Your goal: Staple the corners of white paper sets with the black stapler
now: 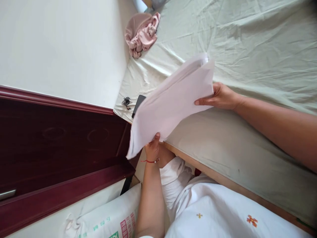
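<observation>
Between my two hands is a stack of white paper (pixel 173 96), tilted and bowed above the edge of the bed. My left hand (pixel 153 147) grips its lower near end, thumb on top and fingers hidden underneath. At the far right end, my right hand (pixel 220 96) pinches the sheets with its thumb lying across the top face. The upper edge of the stack shows several layers slightly apart. Partly covered by the paper is a dark phone (pixel 138 104), lying on the bed sheet beside a small bunch of keys (pixel 126 102).
A pale green sheet (pixel 260 49) covers the bed, which has a wooden edge (pixel 198 167). Pink crumpled fabric (pixel 143 34) lies against the white wall. To the left stands dark red wooden furniture (pixel 61 138), with a white printed sack (pixel 111 215) below it.
</observation>
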Action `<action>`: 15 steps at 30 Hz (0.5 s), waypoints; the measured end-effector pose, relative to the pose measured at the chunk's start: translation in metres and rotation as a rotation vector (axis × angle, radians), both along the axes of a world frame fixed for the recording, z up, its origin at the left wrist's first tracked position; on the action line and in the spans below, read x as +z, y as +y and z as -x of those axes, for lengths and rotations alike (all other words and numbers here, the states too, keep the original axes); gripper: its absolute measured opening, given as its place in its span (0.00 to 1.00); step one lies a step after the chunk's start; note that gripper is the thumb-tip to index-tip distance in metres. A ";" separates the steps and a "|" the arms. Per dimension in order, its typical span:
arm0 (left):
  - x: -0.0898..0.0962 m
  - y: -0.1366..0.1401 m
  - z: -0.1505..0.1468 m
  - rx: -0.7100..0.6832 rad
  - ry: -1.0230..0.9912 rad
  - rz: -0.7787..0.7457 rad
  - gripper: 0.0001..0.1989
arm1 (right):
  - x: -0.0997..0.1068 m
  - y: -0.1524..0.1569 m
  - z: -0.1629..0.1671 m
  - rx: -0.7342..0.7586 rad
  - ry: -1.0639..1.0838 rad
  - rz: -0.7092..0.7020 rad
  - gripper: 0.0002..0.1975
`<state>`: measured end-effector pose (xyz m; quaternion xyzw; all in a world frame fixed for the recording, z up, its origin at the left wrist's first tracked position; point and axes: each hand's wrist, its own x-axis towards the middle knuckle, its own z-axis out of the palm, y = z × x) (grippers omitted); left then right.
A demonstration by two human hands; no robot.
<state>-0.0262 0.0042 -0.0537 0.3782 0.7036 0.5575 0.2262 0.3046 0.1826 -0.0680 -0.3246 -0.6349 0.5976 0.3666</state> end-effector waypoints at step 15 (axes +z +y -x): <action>0.000 0.001 0.002 -0.081 0.005 -0.005 0.34 | 0.007 0.000 -0.002 0.009 -0.044 -0.026 0.27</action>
